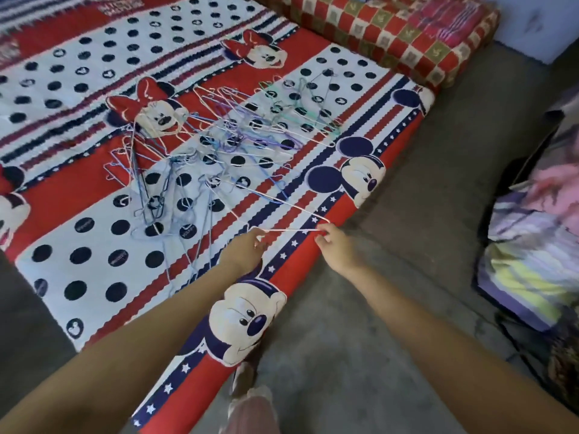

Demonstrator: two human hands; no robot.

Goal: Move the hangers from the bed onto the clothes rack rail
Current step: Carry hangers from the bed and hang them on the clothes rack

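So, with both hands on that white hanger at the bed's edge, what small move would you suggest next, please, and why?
Probably lift the white hanger gently up and toward you. The left hand and right hand pinch its bottom bar, but its hook end lies among the tangled hangers, so a quick pull could drag others along.

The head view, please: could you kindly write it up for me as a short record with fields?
held item: thin white wire hanger, near bed edge
left hand: pinches the hanger's bottom bar
right hand: pinches the bar by its right corner
remaining hangers: tangled pile of coloured wire hangers on the cartoon-print bedsheet
rack rail: not in view
beside bed: grey floor, heap of striped fabric at right
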